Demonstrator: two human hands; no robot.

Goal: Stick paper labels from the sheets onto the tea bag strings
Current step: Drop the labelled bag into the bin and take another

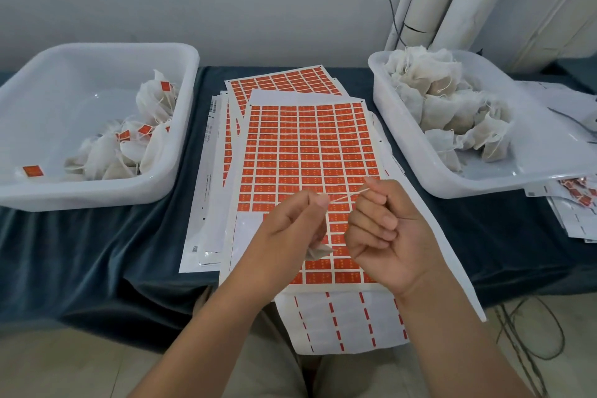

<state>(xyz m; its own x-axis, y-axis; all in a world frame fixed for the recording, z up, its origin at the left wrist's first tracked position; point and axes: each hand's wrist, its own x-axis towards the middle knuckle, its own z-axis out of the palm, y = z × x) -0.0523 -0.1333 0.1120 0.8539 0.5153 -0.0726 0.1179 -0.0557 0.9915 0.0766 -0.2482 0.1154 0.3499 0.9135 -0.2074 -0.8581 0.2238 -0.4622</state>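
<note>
String [345, 196] taut between hands — left hand [287, 229] fingers pinch one end, right hand [387, 236] fingers the other — over label sheet [307, 145].

The left bin [80, 194] and right bin [468, 188] stand high along the table's [80, 255] side edges. Between them lie only flat label sheets [307, 145], passable from above. Bare cloth lies open at the front left corner.

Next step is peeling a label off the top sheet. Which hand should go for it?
Probably right. The right hand pinches only the string end, over the label sheet; the left hand pinches the string and also holds the tea bag.
</note>
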